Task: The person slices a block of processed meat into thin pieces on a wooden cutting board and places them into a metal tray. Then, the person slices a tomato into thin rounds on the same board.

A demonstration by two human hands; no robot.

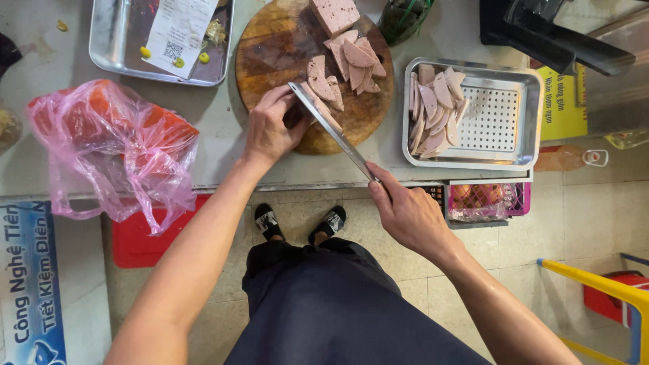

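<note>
— Right hand (409, 215) nearest us, fingers wrapped shut round the handle of a long knife (334, 132), blade angled up across the round wooden board (284, 51).

— And the left hand (270, 128)?

— On the board's near edge, fingers curled down onto pink sausage slices (319, 81) just beside the blade.

— More meat?

— Cut slices (358, 61) fanned mid-board, an uncut block (334, 13) at its far edge, more slices (433, 108) stacked in the perforated steel tray (520, 115) to the right. Pink plastic bag (111, 149) sits left.
</note>
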